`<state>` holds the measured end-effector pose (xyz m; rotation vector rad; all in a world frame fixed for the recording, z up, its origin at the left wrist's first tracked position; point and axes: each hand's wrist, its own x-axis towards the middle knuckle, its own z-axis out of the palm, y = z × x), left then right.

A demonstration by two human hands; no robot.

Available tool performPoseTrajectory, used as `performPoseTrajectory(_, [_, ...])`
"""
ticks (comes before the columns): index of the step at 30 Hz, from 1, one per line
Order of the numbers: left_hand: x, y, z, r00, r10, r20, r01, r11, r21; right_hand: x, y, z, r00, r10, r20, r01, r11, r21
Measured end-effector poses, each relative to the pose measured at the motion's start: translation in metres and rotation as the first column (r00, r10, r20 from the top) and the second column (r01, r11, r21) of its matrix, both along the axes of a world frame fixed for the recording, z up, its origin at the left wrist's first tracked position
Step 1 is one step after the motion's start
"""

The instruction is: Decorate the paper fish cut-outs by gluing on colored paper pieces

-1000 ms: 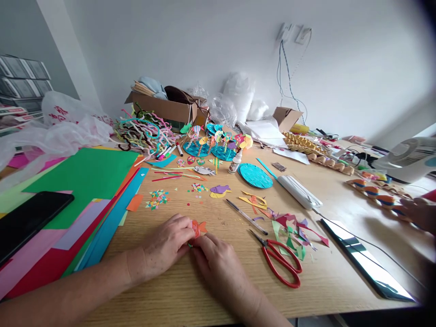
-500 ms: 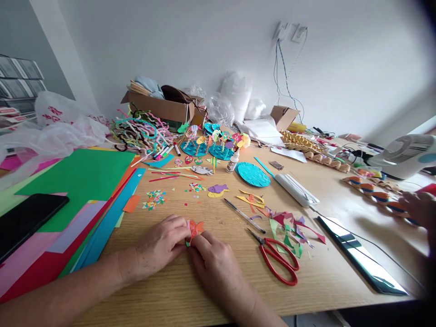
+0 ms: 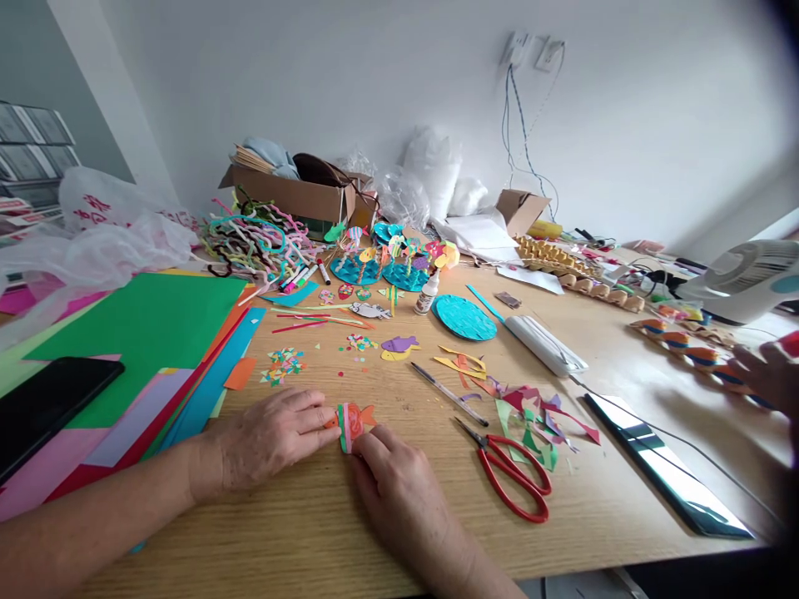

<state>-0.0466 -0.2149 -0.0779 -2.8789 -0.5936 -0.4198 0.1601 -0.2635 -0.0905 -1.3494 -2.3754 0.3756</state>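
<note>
Strips (image 3: 347, 434) apparently being fitted across fish (image 3: 356, 421), touched by uncurled left hand (image 3: 273, 437); right hand (image 3: 399, 481) beside it, grip not determinable; pressing seems required.

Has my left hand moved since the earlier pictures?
Yes: judged against the scissors, which lie in place, your left hand has shifted left, away from them, uncovering more of the paper fish.
</note>
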Motion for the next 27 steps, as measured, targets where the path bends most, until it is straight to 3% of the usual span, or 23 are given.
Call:
performPoseTrajectory(15, [-0.0006,-0.0019,-0.0025,1.000,0.009,-0.017,-0.009,1.000,-0.019,-0.0010,0.0012,0.0003,1.000,-0.005,0.018,0.005,1.000,0.004])
performPoseTrajectory(27, [-0.0024,0.0006,-0.0031,0.997,-0.041,-0.059,0.045,0.997,0.069,0.0018,0.0014,-0.0003,1.000,-0.008,0.023,0.009,1.000,-0.006])
